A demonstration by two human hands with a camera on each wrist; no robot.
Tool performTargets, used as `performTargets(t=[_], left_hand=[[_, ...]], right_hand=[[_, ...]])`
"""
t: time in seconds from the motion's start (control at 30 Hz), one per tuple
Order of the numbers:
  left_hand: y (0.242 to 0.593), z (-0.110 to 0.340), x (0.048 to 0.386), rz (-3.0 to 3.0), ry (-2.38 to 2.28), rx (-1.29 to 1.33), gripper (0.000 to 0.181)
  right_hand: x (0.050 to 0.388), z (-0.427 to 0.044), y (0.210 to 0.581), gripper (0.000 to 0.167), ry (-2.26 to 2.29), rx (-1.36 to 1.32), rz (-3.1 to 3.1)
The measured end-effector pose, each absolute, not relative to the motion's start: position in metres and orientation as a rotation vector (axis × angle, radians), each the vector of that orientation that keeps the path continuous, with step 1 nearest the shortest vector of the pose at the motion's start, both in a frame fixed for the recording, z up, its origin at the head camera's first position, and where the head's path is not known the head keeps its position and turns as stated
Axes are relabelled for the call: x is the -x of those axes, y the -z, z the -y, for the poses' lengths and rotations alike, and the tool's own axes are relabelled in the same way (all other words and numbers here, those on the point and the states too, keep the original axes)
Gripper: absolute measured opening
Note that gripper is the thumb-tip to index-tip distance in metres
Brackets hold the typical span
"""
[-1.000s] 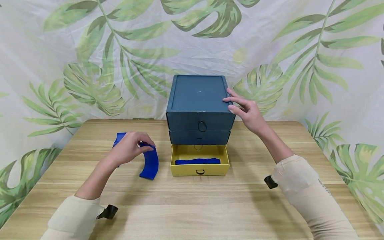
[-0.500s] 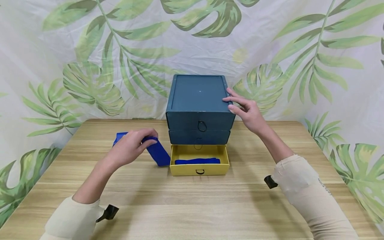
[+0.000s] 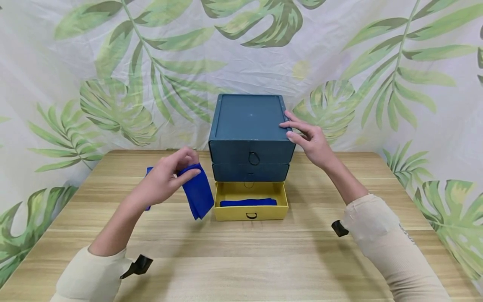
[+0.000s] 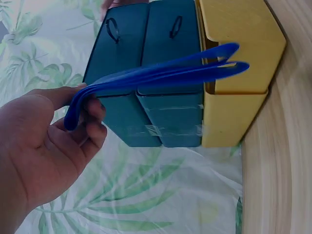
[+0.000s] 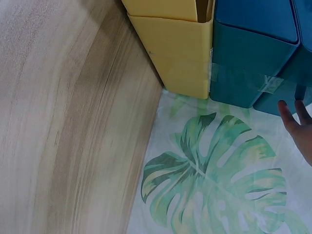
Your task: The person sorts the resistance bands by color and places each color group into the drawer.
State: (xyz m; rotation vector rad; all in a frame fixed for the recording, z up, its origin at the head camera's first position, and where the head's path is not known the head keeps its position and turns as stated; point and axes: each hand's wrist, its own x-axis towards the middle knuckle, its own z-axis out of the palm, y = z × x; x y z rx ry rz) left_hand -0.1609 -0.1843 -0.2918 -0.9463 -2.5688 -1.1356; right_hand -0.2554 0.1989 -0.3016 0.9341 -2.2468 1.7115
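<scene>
My left hand point(image 3: 164, 174) pinches a folded strip of blue fabric point(image 3: 198, 193) between thumb and fingers. The strip hangs down just left of the pulled-out yellow drawer point(image 3: 230, 214); in the left wrist view its folded layers show edge-on. Inside that drawer lies another folded blue strip point(image 3: 249, 203). A further piece of blue fabric point(image 3: 149, 170) lies on the table, mostly hidden behind my left hand. My right hand point(image 3: 311, 142) rests its fingertips on the upper right edge of the dark blue drawer box point(image 3: 250, 117).
Two dark blue drawer units with loop pulls are stacked over the yellow one, and both are closed. The wooden table point(image 3: 241, 260) ends at a leaf-patterned cloth point(image 3: 181, 37) hung behind it.
My left hand has risen slightly and moved right with the blue fabric strip, which now hangs folded instead of trailing in a single length. The right hand stays where it was.
</scene>
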Motion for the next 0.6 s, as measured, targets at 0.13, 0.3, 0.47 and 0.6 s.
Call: performTargets(t=[0.13, 0.3, 0.47, 0.6], left_hand=[[0.288, 0.182, 0.16, 2.553, 1.238, 0.944, 0.008], [0.284, 0.177, 0.157, 2.518, 1.367, 0.908, 0.005], [0.281, 0.168, 0.154, 2.452, 1.455, 0.867, 0.006], [0.279, 0.159, 0.152, 2.4, 1.561, 0.877, 0.007]], right_hand=[[0.256, -0.199, 0.302, 0.034, -1.711, -0.946, 2.241], [0.256, -0.2, 0.303, 0.033, -1.704, -0.948, 2.242], [0.256, -0.2, 0.302, 0.033, -1.7, -0.952, 2.248], [0.257, -0.2, 0.302, 0.033, -1.697, -0.948, 2.255]])
